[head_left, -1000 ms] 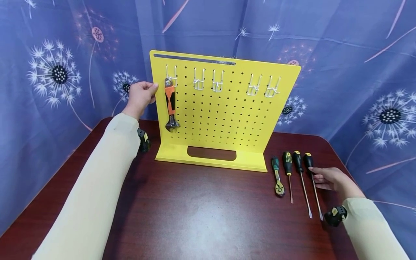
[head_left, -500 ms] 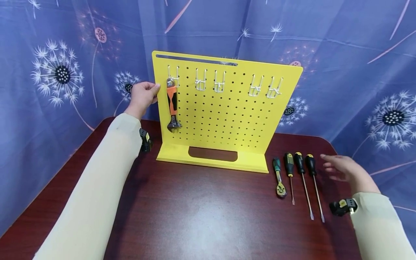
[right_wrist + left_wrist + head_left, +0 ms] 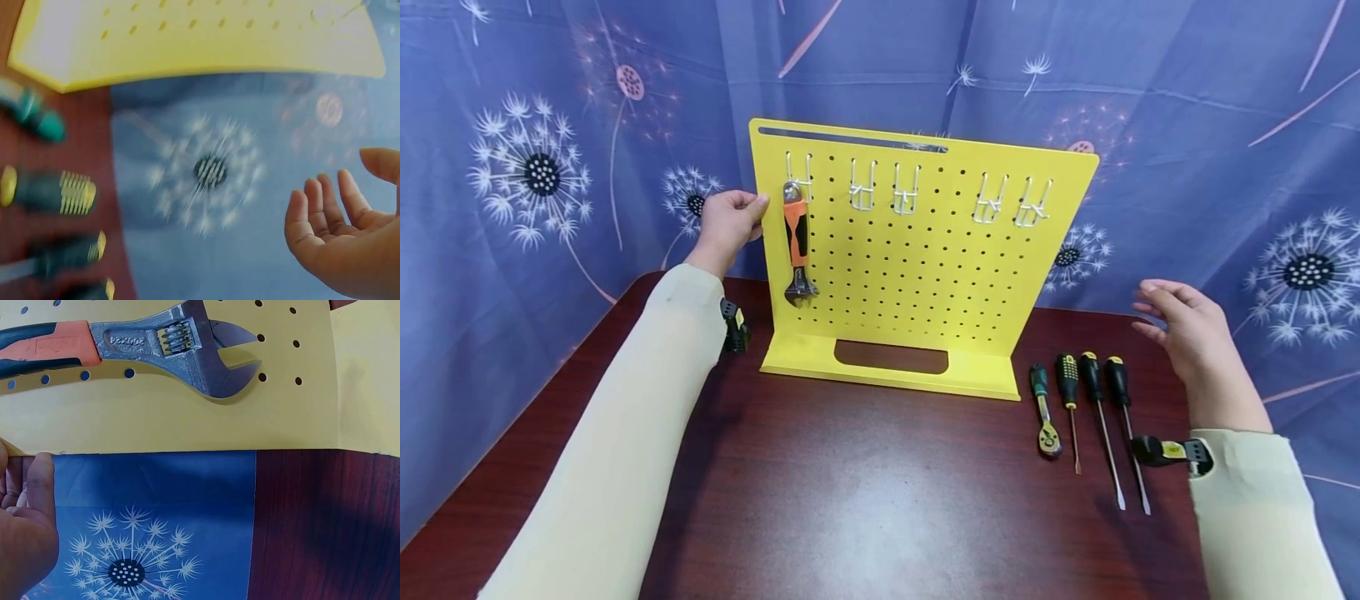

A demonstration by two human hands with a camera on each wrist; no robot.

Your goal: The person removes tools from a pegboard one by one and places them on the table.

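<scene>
In the head view my left hand [image 3: 728,229] pinches the left edge of a yellow pegboard [image 3: 917,275] between thumb and fingers. An adjustable wrench [image 3: 796,237] with an orange and black handle hangs head down from the leftmost white hook [image 3: 805,181]. The left wrist view shows the wrench [image 3: 156,347] up close against the board, its jaws apart. My right hand [image 3: 1187,329] is raised behind the row of tools at the right, holding nothing, fingers loosely bent. In the right wrist view that hand [image 3: 350,231] is in front of the curtain, palm and fingertips showing.
Right of the board lie a green-handled ratchet [image 3: 1043,412], a short screwdriver [image 3: 1068,392] and two longer black-handled screwdrivers, one left [image 3: 1093,387] and one right [image 3: 1120,392]. Several more white hooks [image 3: 905,200] are on the pegboard. A blue dandelion curtain [image 3: 880,67] hangs behind the dark table [image 3: 850,483].
My right hand has left the rightmost screwdriver's handle, moved right and then up, away from the table. The left hand keeps its hold on the pegboard edge. The tools stay in place.
</scene>
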